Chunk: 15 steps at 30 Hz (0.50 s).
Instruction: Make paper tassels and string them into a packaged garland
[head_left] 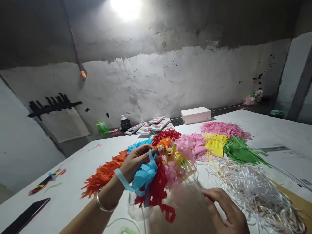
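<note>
My left hand [136,159], wearing a silver bangle [104,203], is closed on the top of a bunch of crepe-paper tassels [158,175] in blue, red, pink and yellow. The bunch hangs above the white table [80,159], its strips dangling. Lower right, my right hand [226,211] has thumb and forefinger pinched together, apart from the bunch. A thin pale strand seems to reach those fingertips, but blur hides what they hold. Beyond the bunch lie fringed papers: orange [107,172], dark red [168,135], pink [224,129], yellow [215,143] and green [243,151].
A tangled heap of white ribbon strips [258,191] lies right of my right hand. A phone [26,216] rests at the near left, with paper scraps [47,182] behind it. Along the back are colourful flat packs [151,126], a white box [196,115] and a dark bottle [125,123].
</note>
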Each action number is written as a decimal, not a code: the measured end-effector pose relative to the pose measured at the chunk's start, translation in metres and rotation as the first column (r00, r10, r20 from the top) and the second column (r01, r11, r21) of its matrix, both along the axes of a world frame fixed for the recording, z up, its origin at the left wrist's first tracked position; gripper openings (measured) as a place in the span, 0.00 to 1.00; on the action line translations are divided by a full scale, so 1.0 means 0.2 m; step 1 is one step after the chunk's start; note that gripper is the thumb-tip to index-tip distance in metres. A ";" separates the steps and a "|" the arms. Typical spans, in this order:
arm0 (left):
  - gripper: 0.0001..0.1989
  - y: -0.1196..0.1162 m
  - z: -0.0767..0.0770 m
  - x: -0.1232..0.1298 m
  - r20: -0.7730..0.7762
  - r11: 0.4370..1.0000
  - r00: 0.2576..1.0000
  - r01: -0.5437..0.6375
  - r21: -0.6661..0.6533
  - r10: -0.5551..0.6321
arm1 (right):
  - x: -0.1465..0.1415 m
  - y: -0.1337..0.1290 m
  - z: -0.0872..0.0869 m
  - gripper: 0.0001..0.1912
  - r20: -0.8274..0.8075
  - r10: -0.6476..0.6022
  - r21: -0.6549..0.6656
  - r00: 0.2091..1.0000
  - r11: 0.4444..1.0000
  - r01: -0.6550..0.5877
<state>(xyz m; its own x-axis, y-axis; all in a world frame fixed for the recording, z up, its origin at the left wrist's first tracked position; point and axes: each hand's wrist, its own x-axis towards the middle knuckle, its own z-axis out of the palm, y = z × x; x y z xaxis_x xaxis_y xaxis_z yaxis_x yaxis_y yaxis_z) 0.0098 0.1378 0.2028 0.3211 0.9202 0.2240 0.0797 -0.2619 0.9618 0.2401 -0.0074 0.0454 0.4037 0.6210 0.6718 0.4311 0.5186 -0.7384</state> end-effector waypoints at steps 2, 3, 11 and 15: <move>0.22 -0.04 -0.01 -0.03 0.018 1.000 1.000 -0.006 -0.027 0.007 | -0.05 0.06 0.07 0.08 0.004 0.046 -0.021 0.999 0.999 -0.046; 0.22 -0.06 -0.02 -0.05 0.028 0.999 1.000 -0.007 -0.043 0.008 | -0.07 0.08 0.10 0.09 0.003 0.068 -0.046 0.998 0.997 -0.068; 0.22 -0.14 -0.12 -0.11 -0.005 0.996 1.000 0.020 -0.085 -0.021 | -0.21 0.21 0.19 0.15 -0.013 0.191 -0.203 0.982 0.961 -0.189; 0.21 -0.17 -0.19 -0.14 -0.004 0.993 1.000 0.030 -0.118 -0.031 | -0.24 0.21 0.17 0.14 -0.104 0.229 -0.247 0.968 0.937 -0.248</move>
<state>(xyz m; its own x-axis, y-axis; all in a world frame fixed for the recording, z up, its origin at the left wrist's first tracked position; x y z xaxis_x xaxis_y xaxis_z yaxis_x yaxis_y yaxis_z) -0.0181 0.1047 0.1647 0.3506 0.9297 0.1130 0.0788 -0.1495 0.9856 0.1914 0.0347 0.0785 0.2643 0.8522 0.4515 0.2583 0.3885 -0.8845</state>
